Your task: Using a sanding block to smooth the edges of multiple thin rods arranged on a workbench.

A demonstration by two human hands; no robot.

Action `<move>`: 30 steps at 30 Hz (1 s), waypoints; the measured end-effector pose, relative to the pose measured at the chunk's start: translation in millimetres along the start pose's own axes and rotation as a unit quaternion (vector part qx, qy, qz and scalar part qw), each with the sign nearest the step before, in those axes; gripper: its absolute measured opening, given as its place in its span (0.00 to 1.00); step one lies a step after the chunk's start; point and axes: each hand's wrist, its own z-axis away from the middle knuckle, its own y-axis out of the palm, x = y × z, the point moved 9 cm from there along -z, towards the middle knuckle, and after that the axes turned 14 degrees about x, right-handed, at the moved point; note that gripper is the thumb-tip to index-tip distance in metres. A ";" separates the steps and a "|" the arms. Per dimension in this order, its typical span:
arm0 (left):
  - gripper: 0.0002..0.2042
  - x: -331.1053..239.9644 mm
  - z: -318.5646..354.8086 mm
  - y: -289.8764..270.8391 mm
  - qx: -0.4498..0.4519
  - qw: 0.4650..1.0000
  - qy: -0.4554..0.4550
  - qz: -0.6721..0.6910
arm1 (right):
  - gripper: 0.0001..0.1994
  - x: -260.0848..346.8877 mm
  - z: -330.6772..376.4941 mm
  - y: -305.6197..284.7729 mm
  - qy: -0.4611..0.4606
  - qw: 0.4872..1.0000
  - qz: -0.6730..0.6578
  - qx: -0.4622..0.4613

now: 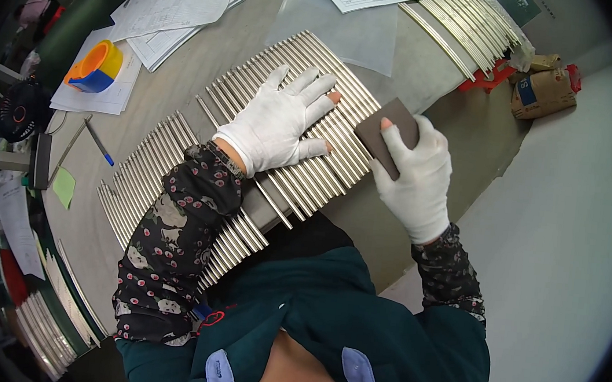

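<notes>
A row of shiny metal rods (340, 139) lies side by side across the table in front of me. My left hand (280, 118), in a white glove with some bare fingertips, rests flat on the rods with its fingers spread. At the rods' right edge, my gloved right hand (418, 176) grips a brown sanding block (391, 129). The block is at the side of the outermost rods; whether it touches them I cannot tell. A second group of rods (150, 165) lies to the left, partly hidden under my left forearm, with a single rod (273, 201) apart between the groups.
More rods (469, 22) lie at the far right table end. Papers (180, 6), a yellow and blue tape roll (97, 68), a pen (100, 143) and a green sticky note (63, 186) are on the left. A cardboard box (544, 92) stands beyond the right edge.
</notes>
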 end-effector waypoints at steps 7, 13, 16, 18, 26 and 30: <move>0.40 0.4 0.2 1.6 -0.011 1.000 0.003 -0.009 | 0.27 -4.6 7.9 4.3 0.010 1.000 -0.002 0.016; 0.39 0.6 0.1 3.9 0.014 1.000 -0.012 -0.017 | 0.26 -31.2 55.0 -8.4 0.075 0.996 0.044 0.029; 0.39 0.1 1.2 3.2 0.011 1.000 -0.004 -0.015 | 0.26 -42.2 74.9 3.7 0.092 0.993 -0.034 0.071; 0.39 2.5 10.9 -2.3 -0.014 1.000 -0.012 -0.016 | 0.27 -39.9 80.6 5.9 0.088 0.993 -0.051 0.056; 0.40 36.7 124.9 -8.8 0.031 0.996 -0.085 0.009 | 0.27 -34.2 69.0 8.6 0.074 0.994 -0.061 0.043; 0.39 41.7 149.8 15.6 0.103 0.986 -0.131 -0.015 | 0.27 -34.7 67.9 13.6 0.080 0.994 -0.058 0.040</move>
